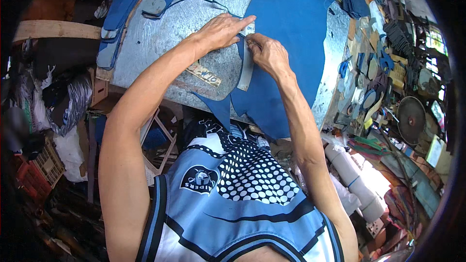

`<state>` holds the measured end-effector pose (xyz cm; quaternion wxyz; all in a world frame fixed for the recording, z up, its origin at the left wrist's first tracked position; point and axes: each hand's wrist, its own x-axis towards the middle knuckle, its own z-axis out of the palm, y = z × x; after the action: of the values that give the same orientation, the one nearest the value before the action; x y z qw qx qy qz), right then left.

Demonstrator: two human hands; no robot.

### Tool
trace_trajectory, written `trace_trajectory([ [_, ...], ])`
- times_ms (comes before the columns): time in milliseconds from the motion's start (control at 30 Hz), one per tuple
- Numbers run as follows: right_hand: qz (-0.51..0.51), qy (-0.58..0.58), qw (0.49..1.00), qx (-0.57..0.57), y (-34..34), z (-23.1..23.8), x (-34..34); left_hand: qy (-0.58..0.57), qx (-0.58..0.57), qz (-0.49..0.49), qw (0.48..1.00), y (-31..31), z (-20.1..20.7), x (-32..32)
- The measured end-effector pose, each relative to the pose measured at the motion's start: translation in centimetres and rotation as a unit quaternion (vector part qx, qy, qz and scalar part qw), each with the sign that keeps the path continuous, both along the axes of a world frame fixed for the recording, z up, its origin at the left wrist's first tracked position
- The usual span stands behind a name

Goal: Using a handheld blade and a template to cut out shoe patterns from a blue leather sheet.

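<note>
- A pale, narrow strip point(247, 70) lies along the left edge of a blue sheet point(298, 31) on your tabletop point(138, 63).
- Your left grip point(221, 32), fingers apart, touches its upper end.
- Your right grip point(270, 54) curls at its side; whether clamped, cannot tell.

A sleeveless light-blue jersey point(233, 208) with white panels point(172, 237), white dots point(255, 177) on black, a black-and-white shield emblem point(199, 179), dark curving stripes point(291, 215) and black-and-blue trim point(157, 213) is worn, the arms point(128, 150), left hand point(224, 31) and right hand point(269, 54) bare.
</note>
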<state>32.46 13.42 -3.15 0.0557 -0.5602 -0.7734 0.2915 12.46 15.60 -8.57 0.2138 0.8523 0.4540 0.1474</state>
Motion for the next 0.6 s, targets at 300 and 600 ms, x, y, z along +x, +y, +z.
trace_trajectory([
  [300,0.010,-0.017,1.000,0.012,-0.2,0.1,0.5,-0.015,0.030,0.021,0.999,-1.0,0.5,1.6],
  [600,0.006,-0.029,1.000,0.006,-0.4,0.8,0.6,-0.020,0.032,0.044,0.998,-1.3,0.8,1.6],
])
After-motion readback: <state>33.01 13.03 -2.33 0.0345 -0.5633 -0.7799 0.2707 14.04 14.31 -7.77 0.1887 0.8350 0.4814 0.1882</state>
